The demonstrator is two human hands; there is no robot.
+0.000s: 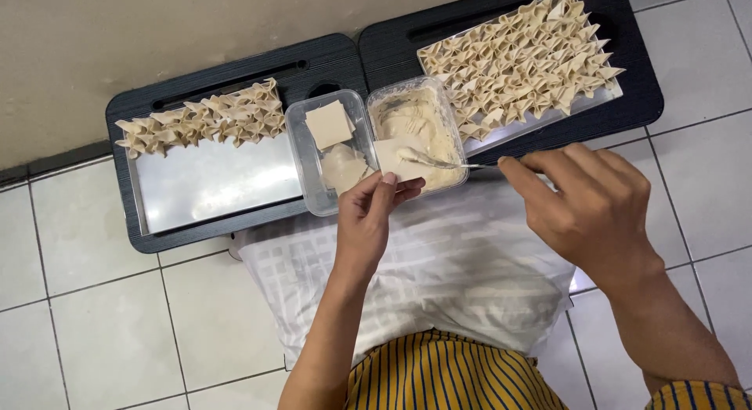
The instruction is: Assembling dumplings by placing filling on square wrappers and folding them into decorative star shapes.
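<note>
Dumpling wrapper (pixel 394 161), a pale square of dough, lies on the fingertips of the left hand (pixel 368 214), which is closed lightly around its lower edge and holds it over the near rim of the clear tub of creamy filling (pixel 415 116). The right hand (pixel 591 206) is closed on the handle of a thin metal spoon (pixel 442 162), whose tip rests on the wrapper with a dab of filling. Just left of that tub, touching it, stands a second clear tub (pixel 301 163) holding more square wrappers (pixel 329 124). Both tubs sit between two black lap tables on the tiled floor. The left metal tray (pixel 211 179) carries one row of folded dumplings (pixel 207 119) along its far edge; the right tray (pixel 540 120) is nearly covered with them. A white cloth (pixel 439 269) lies across the person's lap.
</note>
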